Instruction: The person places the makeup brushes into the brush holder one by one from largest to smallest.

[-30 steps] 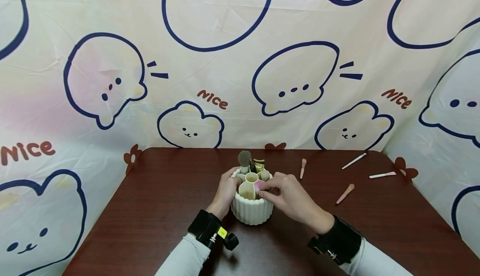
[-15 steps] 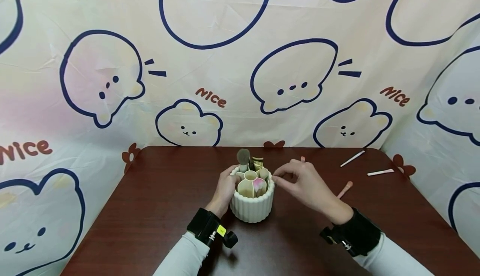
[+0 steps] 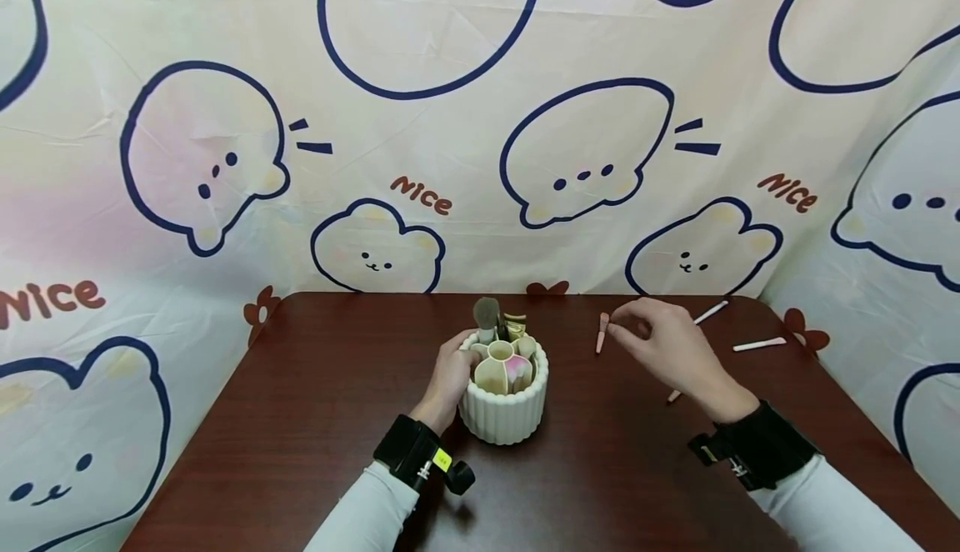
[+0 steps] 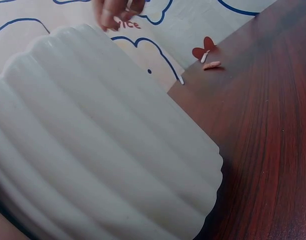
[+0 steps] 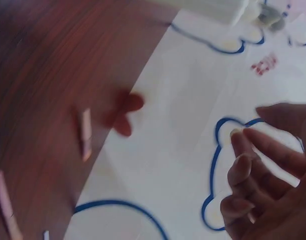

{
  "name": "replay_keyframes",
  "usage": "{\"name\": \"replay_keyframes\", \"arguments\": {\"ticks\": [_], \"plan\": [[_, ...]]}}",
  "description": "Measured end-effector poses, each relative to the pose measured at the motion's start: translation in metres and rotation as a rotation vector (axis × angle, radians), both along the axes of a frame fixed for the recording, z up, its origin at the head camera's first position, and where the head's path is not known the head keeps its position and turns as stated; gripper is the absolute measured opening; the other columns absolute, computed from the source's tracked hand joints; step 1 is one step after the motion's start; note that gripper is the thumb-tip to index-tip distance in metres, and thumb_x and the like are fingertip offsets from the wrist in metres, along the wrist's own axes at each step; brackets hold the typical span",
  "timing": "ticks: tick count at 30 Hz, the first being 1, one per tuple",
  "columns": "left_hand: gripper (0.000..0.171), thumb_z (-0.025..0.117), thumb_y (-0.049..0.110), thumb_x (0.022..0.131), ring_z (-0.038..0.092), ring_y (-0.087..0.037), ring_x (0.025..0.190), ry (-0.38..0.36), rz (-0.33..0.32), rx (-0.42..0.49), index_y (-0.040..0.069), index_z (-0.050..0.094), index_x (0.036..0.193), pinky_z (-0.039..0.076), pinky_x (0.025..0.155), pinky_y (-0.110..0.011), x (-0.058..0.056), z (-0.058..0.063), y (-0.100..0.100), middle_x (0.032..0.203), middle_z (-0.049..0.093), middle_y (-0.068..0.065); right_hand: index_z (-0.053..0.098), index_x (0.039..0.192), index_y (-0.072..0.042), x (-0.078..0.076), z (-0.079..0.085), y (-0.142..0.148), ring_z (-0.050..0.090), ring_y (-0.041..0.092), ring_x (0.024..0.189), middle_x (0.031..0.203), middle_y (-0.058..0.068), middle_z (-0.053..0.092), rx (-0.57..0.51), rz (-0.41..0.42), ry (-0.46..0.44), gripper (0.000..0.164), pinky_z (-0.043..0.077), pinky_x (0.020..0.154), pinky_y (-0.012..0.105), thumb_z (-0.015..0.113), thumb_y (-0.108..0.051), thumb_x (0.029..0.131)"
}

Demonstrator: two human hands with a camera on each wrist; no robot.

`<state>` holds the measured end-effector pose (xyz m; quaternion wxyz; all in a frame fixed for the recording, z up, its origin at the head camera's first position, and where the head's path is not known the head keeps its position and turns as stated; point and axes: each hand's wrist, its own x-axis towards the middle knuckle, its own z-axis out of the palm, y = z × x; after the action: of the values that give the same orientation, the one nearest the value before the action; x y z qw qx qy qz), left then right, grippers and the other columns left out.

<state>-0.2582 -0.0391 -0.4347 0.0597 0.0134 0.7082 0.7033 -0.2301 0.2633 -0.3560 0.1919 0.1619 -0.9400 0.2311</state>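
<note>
A white ribbed makeup brush holder (image 3: 501,419) stands on the brown table, its divided compartments holding a few brushes, including a large grey-headed brush (image 3: 487,316). My left hand (image 3: 453,375) grips its left rim, fingertips over the edge. The holder's ribbed wall (image 4: 103,140) fills much of the left wrist view. Off to the right, my right hand (image 3: 667,343) is above the table, fingertips close to a small pink makeup brush (image 3: 602,335) lying there. In the right wrist view the right hand (image 5: 267,175) has thumb and fingers apart, with nothing between them.
Another pink brush (image 3: 674,397) lies partly hidden under the right hand. Two thin white sticks (image 3: 759,344) rest near the table's back right corner. A printed cloth (image 3: 480,135) hangs behind the table (image 3: 315,419).
My right hand has left the holder's compartments and moved right, toward the small pink brush. The left hand and holder have stayed in place.
</note>
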Motion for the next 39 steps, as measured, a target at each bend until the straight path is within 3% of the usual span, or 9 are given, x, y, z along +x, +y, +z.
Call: {"name": "replay_keyframes", "arguments": {"ticks": [5,11,17,24,30,39], "plan": [[0.055,0.045,0.001,0.086,0.052,-0.029,0.131,0.003,-0.001,-0.001,0.003,0.061,0.140,0.037,0.113,-0.049,0.000,-0.001,0.000,0.139,0.061,-0.015,0.074,0.111,-0.005,-0.011,-0.008,0.033,0.058,0.023,0.074,0.103,0.018,0.071,0.026,-0.163,-0.105,0.023,0.042,0.054,0.033,0.069,-0.022,0.097],[0.055,0.045,0.001,0.086,0.052,-0.029,0.130,0.013,-0.002,-0.002,0.003,0.061,0.139,0.038,0.113,-0.048,0.000,-0.001,0.001,0.138,0.061,-0.015,0.070,0.113,0.004,-0.024,-0.024,0.075,0.062,0.027,0.073,0.094,0.019,0.071,0.057,-0.283,-0.258,0.035,0.045,0.054,0.038,0.065,-0.027,0.098],[0.056,0.044,0.001,0.086,0.052,-0.030,0.131,0.011,-0.004,-0.003,0.003,0.060,0.140,0.037,0.114,-0.050,0.000,-0.002,0.001,0.139,0.061,-0.015,0.072,0.107,0.005,-0.026,-0.042,0.108,0.060,0.029,0.076,0.094,0.020,0.069,0.072,-0.363,-0.431,0.038,0.045,0.057,0.039,0.066,-0.030,0.096],[0.056,0.045,0.000,0.087,0.052,-0.029,0.131,0.008,-0.001,-0.006,0.003,0.060,0.140,0.037,0.114,-0.050,0.000,-0.003,0.001,0.139,0.061,-0.015,0.069,0.088,-0.001,-0.026,-0.057,0.127,0.053,0.027,0.070,0.074,0.009,0.057,0.088,-0.396,-0.580,0.037,0.040,0.059,0.040,0.064,-0.036,0.098],[0.055,0.045,0.000,0.087,0.051,-0.029,0.131,0.011,0.001,-0.006,0.003,0.060,0.140,0.036,0.114,-0.051,-0.001,-0.003,0.001,0.140,0.060,-0.015,0.066,0.078,-0.006,-0.026,-0.068,0.132,0.053,0.026,0.071,0.071,0.007,0.056,0.075,-0.398,-0.661,0.038,0.039,0.060,0.040,0.063,-0.038,0.097],[0.056,0.045,0.000,0.086,0.051,-0.029,0.131,0.016,0.002,-0.007,0.003,0.060,0.141,0.037,0.114,-0.052,0.000,-0.002,0.001,0.140,0.060,-0.015,0.067,0.070,-0.010,-0.027,-0.069,0.126,0.054,0.024,0.066,0.067,0.006,0.058,0.071,-0.383,-0.688,0.035,0.039,0.058,0.038,0.062,-0.030,0.098]]}}
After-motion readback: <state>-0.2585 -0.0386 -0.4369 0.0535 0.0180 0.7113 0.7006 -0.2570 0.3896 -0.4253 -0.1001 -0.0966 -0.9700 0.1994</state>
